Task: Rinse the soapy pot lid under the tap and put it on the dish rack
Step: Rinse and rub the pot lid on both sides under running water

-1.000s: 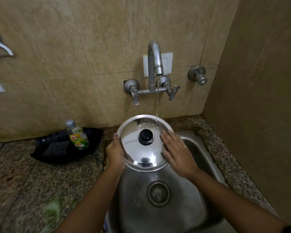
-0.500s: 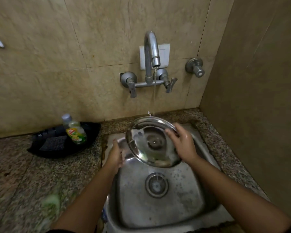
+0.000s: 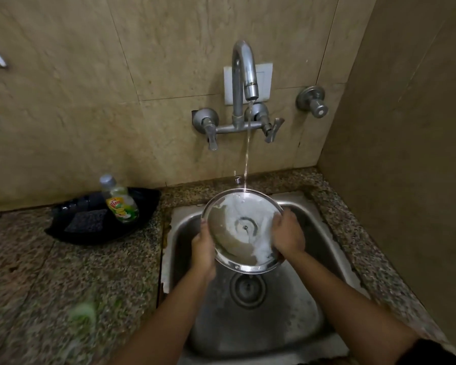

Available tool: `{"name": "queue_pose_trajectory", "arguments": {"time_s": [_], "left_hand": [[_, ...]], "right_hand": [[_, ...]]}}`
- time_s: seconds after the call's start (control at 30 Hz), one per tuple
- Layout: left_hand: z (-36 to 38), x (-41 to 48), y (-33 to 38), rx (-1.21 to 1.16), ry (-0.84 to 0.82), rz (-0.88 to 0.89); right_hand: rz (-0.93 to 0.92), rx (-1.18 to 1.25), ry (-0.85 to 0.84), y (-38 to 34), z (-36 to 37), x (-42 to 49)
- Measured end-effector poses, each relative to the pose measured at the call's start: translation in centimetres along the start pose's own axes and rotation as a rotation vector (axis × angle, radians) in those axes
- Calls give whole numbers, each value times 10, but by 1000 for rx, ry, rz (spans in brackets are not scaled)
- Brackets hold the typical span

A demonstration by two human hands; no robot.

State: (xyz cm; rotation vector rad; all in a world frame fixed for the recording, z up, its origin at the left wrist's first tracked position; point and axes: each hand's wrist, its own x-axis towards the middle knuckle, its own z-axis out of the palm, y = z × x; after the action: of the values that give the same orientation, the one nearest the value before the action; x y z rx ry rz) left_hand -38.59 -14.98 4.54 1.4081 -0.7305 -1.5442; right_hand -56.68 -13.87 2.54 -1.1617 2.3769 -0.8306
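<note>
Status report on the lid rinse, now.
Left hand and right hand both grip the pot lid by its rim. Underside up, over the sink, tap stream hitting its far edge, suds remaining. No dish rack in view.

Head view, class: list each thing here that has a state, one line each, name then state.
Tap: running, thin stream.
Pot lid: underside up, tilted over the sink, foam across it.
Left hand: gripping the lid's left rim.
Right hand: on the lid's right edge.
Sink: wet, drain uncovered.
Soap bottle: capped, leaning in black tray.
</note>
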Motion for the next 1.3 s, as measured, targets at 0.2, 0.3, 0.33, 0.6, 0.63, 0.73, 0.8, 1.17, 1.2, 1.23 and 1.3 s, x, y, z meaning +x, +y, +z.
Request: {"name": "queue_pose_trajectory", "arguments": {"time_s": [0.2,0.3,0.33,0.6,0.63,0.73,0.8,1.17,1.2,1.23,1.3], "left_hand": [[20,2,6,10,7,1],[18,10,13,2,14,18],[14,12,14,-8,20,21],[8,4,16,48,-48,6],[11,3,16,57,-55,5],[10,8,22,60,-42,27],[2,16,25,58,-26,31],[14,4,23,76,-40,49],[14,6,24,66,-22,57],[12,8,23,56,6,65],[9,11,23,30,77,92]], "right_hand": [[-626,-352,-211,-48,13,-2],[-953,-343,-486,-50,5,-37],[-997,-371,-516,-39,-2,-44],[-617,-435,-112,-30,-13,5],[-665,-386,-142,-45,-4,1],[-912,-338,-379,-63,5,-36],[-991,-368,-455,-42,-7,-54],[-928,-345,-255,-51,7,-27],[-1023,-356,-344,-42,3,-35],[-1085,-379,-409,-28,-5,-38],[-1089,-437,-356,0,-20,-22]]}}
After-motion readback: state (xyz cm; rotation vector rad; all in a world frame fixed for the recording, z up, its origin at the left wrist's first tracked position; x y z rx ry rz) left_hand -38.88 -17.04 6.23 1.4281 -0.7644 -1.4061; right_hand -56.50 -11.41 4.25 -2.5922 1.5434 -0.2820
